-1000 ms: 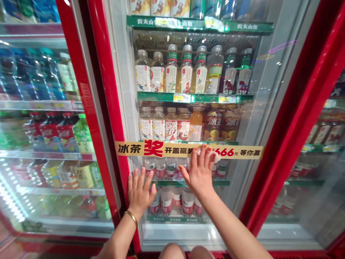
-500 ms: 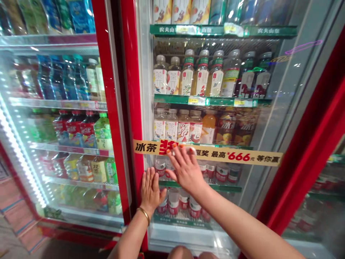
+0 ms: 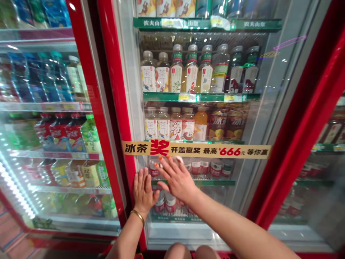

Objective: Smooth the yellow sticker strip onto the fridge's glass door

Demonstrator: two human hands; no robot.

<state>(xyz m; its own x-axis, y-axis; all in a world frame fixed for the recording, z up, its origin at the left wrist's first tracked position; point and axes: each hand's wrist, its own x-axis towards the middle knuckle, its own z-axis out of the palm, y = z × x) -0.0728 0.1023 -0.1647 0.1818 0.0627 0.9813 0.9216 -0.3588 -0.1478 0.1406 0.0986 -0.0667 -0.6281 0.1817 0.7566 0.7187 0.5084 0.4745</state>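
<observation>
My left hand (image 3: 143,192) lies flat, fingers extended, against the red frame (image 3: 118,97) and glass edge of a drinks fridge door; a gold bangle (image 3: 138,217) circles its wrist. To its right, my right hand (image 3: 176,178) is spread flat on the glass, just below a yellow banner (image 3: 221,152) with black and red characters. Bits of something white (image 3: 178,158) show at its fingertips; most of it is hidden under the fingers. Neither hand is gripped round anything. Behind the glass stand rows of bottles (image 3: 176,73).
Green-edged shelves (image 3: 161,96) hold the bottles inside this fridge. On the left stands another lit fridge with bottles (image 3: 60,133) and a red frame. A thick red door frame (image 3: 299,129) slants down on the right. My knees (image 3: 178,250) show at the bottom edge.
My right hand has slid down the glass, uncovering the middle of the banner. My left hand stays against the door edge. The view has shifted, so the fridges appear further left.
</observation>
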